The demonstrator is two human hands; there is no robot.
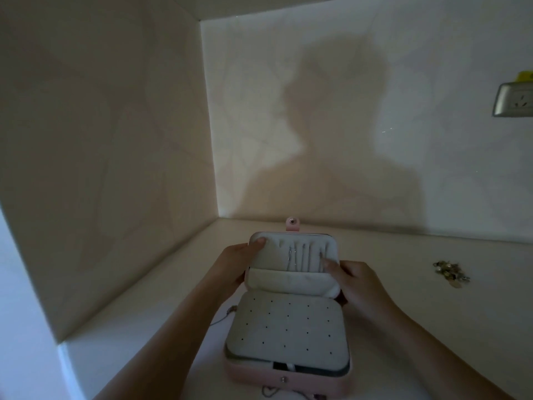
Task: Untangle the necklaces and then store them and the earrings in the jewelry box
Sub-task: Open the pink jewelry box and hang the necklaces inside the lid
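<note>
Box [288, 327]: pink, rounded, soft grey inside with tiny holes, open on the table [432, 313].
Left hand [236, 261]: curled round the lid [291, 281] at 9 o'clock.
Right hand [354, 284]: curled round the lid at 3 o'clock, thumb by the thin chains [294, 258].
Earrings [451, 274]: shiny heap, 3 o'clock of the box.

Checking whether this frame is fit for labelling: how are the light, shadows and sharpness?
Head view: dim and grainy; light from behind throws the person's broad shadow on the back wall; the wide-angle lens bows the wall edges; the left hand, right hand and jewelry box read clearly; the earrings at right are small and soft.
</note>
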